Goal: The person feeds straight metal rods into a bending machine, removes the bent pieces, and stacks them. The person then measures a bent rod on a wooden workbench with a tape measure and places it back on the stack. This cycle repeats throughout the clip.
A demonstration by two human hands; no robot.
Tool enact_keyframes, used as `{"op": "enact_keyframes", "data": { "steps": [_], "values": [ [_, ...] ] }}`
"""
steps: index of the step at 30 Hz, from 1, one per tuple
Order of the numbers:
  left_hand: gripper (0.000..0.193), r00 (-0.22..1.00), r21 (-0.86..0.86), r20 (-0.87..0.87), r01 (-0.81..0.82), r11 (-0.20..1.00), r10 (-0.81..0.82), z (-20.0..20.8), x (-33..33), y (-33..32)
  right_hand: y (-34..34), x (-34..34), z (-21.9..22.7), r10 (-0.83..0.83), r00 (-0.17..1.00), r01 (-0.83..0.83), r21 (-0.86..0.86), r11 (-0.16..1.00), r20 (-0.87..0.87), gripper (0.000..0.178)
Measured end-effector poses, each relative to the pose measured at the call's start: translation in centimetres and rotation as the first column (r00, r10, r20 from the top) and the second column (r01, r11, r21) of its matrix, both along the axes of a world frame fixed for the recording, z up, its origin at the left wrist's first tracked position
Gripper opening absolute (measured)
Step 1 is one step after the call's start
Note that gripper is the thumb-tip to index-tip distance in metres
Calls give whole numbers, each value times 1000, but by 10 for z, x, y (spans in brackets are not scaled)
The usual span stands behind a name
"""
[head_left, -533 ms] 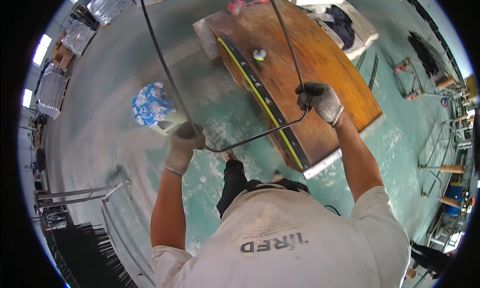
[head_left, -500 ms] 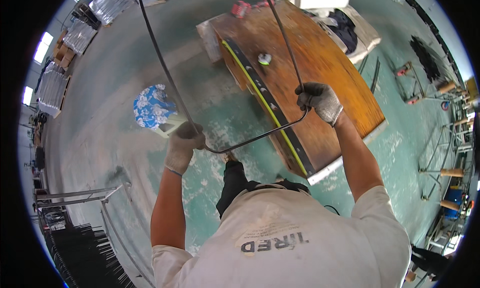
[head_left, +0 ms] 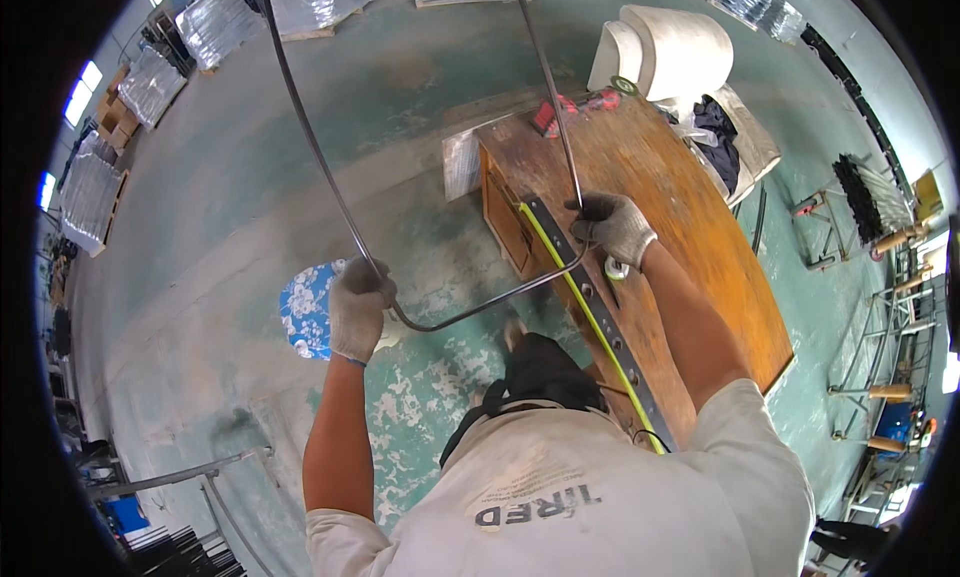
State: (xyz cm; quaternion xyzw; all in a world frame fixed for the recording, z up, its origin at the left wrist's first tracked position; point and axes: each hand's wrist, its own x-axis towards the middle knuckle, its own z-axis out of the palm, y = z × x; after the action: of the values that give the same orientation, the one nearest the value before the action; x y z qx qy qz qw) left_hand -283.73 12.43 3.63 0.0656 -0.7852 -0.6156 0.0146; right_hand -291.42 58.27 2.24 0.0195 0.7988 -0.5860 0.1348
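Observation:
A thin dark metal tube bent into a wide U is held up in front of me, its two long legs running away past the top of the picture. My gloved left hand grips it near the left bend. Near the right bend, my gloved right hand has its fingers closed round the tube. The right-hand bend hangs over a wooden workbench, across a black strip with a yellow-green edge. Beside the right forearm, a small round tape measure lies on the bench.
A red power tool rests at the bench's far end. Behind it stand a white padded roll and dark cloth. A stool with a blue floral cover is left of me. Metal racks line the right; wrapped pallets stand far left.
My view has shifted, and the bench now sits lower and farther right. Both hands keep hold of the bent tube. The left hand now overlaps the blue stool cover in view.

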Motion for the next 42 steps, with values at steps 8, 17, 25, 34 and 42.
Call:
{"op": "enact_keyframes", "data": {
  "steps": [8,17,25,34,42],
  "values": [
    [17,985,19,101,-140,990,138,-45,-242,-3,-17,-304,-41,98,994,-102,85,991,51,34],
    [29,957,-96,187,-207,974,222,-117,-499,26,11,-597,-123,261,954,-299,433,850,146,25],
    [23,902,-130,347,-223,966,255,-192,-593,49,21,-670,-199,312,937,-341,592,731,155,29],
    [27,861,-91,457,-207,974,226,-236,-614,63,46,-667,-242,299,937,-348,588,730,182,32],
    [30,861,-13,484,-175,984,159,-243,-603,61,43,-658,-248,337,937,-314,647,695,93,39]
  ]
}}
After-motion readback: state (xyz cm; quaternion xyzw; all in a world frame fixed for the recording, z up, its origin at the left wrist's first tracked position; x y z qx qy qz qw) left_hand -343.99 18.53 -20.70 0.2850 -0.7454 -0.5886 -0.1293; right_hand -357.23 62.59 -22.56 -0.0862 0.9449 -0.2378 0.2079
